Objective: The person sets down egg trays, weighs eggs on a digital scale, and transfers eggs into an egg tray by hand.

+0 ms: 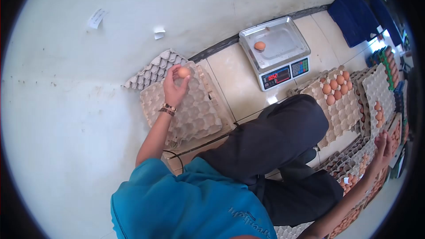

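My left hand (176,86) is closed round a brown egg (183,72), its fingers and thumb at the egg's sides. It is over the upper part of a grey cardboard egg tray (190,117) that lies by the wall. On the steel pan of a digital scale (285,44) lies one brown egg (260,45). My right hand (383,146) is at the far right, above stacked trays, with its fingers bent; whether it holds anything is too small to tell. A tray (338,110) with several brown eggs in its upper part stands beyond my knee.
More egg trays (378,88) are stacked at the right, some with eggs. A dark blue container (349,15) stands at the upper right. A second grey tray (155,68) leans against the wall. A black cable (175,154) runs near my left side.
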`<action>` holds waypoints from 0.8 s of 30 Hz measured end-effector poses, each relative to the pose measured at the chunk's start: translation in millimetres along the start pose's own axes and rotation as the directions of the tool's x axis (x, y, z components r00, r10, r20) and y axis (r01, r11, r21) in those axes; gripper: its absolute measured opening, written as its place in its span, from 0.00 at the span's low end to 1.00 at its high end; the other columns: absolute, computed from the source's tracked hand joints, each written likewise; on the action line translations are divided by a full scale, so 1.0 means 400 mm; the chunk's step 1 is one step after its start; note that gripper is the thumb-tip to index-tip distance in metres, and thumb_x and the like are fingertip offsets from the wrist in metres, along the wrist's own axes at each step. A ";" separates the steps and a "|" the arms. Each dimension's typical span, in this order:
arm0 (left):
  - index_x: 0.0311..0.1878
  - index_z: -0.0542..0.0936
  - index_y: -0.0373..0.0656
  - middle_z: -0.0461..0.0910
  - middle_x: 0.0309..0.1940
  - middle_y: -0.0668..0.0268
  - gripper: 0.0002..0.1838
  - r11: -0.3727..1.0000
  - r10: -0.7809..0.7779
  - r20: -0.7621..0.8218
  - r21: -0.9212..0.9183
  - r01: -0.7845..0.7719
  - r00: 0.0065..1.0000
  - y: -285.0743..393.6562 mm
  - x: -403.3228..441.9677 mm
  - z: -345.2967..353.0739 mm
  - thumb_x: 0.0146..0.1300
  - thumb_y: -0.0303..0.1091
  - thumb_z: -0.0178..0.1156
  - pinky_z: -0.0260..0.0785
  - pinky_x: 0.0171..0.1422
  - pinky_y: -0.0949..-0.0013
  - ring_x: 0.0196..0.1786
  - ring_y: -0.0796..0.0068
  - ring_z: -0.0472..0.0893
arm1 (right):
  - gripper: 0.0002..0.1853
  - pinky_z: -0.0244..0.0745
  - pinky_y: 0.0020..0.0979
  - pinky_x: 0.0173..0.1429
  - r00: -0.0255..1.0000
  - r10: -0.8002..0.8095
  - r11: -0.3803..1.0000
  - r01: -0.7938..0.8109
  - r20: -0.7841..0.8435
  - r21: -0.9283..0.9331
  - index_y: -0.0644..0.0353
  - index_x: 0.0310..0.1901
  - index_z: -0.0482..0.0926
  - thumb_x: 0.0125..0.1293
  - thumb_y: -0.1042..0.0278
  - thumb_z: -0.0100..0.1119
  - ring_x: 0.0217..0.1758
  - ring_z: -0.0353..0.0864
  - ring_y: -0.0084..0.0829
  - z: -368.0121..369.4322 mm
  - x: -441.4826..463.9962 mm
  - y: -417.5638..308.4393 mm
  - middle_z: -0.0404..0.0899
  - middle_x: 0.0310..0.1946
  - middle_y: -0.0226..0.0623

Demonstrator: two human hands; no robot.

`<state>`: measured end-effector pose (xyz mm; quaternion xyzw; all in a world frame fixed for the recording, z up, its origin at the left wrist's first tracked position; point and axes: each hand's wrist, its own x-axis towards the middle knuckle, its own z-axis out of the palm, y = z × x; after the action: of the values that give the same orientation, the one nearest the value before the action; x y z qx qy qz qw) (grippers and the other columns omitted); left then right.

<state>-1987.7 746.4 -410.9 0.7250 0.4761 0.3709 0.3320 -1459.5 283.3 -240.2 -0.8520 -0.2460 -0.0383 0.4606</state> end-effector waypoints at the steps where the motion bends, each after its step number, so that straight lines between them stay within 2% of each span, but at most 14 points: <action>1: 0.57 0.76 0.42 0.80 0.47 0.62 0.25 0.991 0.047 0.023 0.127 -0.050 0.999 -0.016 0.003 -0.013 0.55 0.28 0.72 0.72 0.59 0.67 0.55 0.68 0.77 | 0.15 0.76 0.24 0.50 1.000 0.006 1.000 -0.005 -0.011 0.011 0.67 0.52 0.82 0.73 0.63 0.57 0.42 0.79 0.21 0.002 0.000 0.008 0.82 0.46 0.35; 3: 0.55 0.80 0.44 0.79 0.45 0.63 0.24 0.918 0.131 0.095 0.364 -0.157 0.987 -0.045 0.012 -0.025 0.53 0.31 0.74 0.69 0.61 0.65 0.55 0.66 0.75 | 0.16 0.78 0.23 0.49 1.000 -0.004 1.000 0.004 -0.007 0.016 0.66 0.53 0.82 0.73 0.63 0.58 0.41 0.80 0.21 0.010 0.003 0.009 0.83 0.44 0.35; 6: 0.52 0.82 0.46 0.80 0.44 0.62 0.22 0.897 0.157 0.129 0.396 -0.196 0.979 -0.078 0.020 -0.009 0.52 0.33 0.74 0.66 0.62 0.62 0.54 0.61 0.73 | 0.16 0.79 0.24 0.50 1.000 0.013 1.000 -0.013 -0.026 -0.014 0.64 0.53 0.82 0.74 0.62 0.58 0.40 0.81 0.22 0.018 0.003 0.001 0.83 0.43 0.35; 10: 0.49 0.82 0.45 0.82 0.46 0.63 0.20 0.926 0.188 0.141 0.303 -0.223 0.972 -0.100 0.018 0.005 0.52 0.34 0.73 0.67 0.61 0.60 0.54 0.58 0.73 | 0.13 0.80 0.24 0.45 0.997 -0.020 1.000 0.020 -0.072 -0.011 0.67 0.51 0.82 0.72 0.67 0.58 0.37 0.83 0.23 0.031 -0.020 -0.050 0.84 0.38 0.36; 14: 0.51 0.80 0.44 0.81 0.48 0.60 0.20 0.900 0.216 0.175 0.347 -0.265 0.961 -0.078 0.018 0.002 0.55 0.34 0.70 0.66 0.62 0.59 0.56 0.58 0.73 | 0.13 0.79 0.24 0.44 0.997 -0.024 1.000 0.025 -0.076 0.014 0.67 0.51 0.83 0.72 0.68 0.58 0.37 0.82 0.22 0.029 -0.021 -0.063 0.84 0.37 0.35; 17: 0.52 0.79 0.43 0.80 0.50 0.59 0.20 0.883 0.298 0.075 0.358 -0.304 0.952 -0.027 0.040 0.017 0.56 0.33 0.69 0.66 0.63 0.58 0.55 0.56 0.74 | 0.13 0.79 0.24 0.45 0.997 -0.026 1.000 0.026 -0.071 -0.002 0.67 0.51 0.83 0.72 0.67 0.58 0.37 0.82 0.21 0.041 -0.024 -0.084 0.84 0.37 0.35; 18: 0.53 0.79 0.41 0.79 0.51 0.57 0.20 0.851 0.361 0.090 0.374 -0.368 0.928 0.007 0.050 0.027 0.57 0.32 0.68 0.65 0.63 0.58 0.55 0.55 0.75 | 0.13 0.78 0.24 0.46 0.998 -0.012 1.000 0.011 -0.056 -0.014 0.67 0.51 0.82 0.72 0.67 0.59 0.37 0.81 0.20 0.044 -0.025 -0.091 0.84 0.37 0.34; 21: 0.54 0.79 0.42 0.78 0.52 0.57 0.20 0.842 0.431 0.177 0.274 -0.465 0.885 0.088 0.087 0.113 0.57 0.31 0.67 0.66 0.63 0.58 0.55 0.55 0.75 | 0.13 0.77 0.24 0.46 0.999 -0.021 0.999 0.020 -0.032 -0.035 0.67 0.51 0.82 0.72 0.68 0.59 0.37 0.81 0.20 0.060 -0.024 -0.103 0.84 0.36 0.34; 24: 0.57 0.76 0.41 0.77 0.53 0.55 0.23 0.857 0.453 0.314 0.105 -0.505 0.834 0.136 0.147 0.263 0.58 0.31 0.65 0.66 0.64 0.57 0.57 0.53 0.74 | 0.13 0.76 0.23 0.46 1.000 -0.009 0.999 0.008 -0.028 -0.031 0.67 0.50 0.82 0.71 0.68 0.59 0.36 0.80 0.20 0.072 -0.027 -0.113 0.84 0.36 0.34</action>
<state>-1857.7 770.2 -405.5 0.8933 0.2592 0.2913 0.2234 -1494.1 322.7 -225.1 -0.8572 -0.2428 -0.0561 0.4507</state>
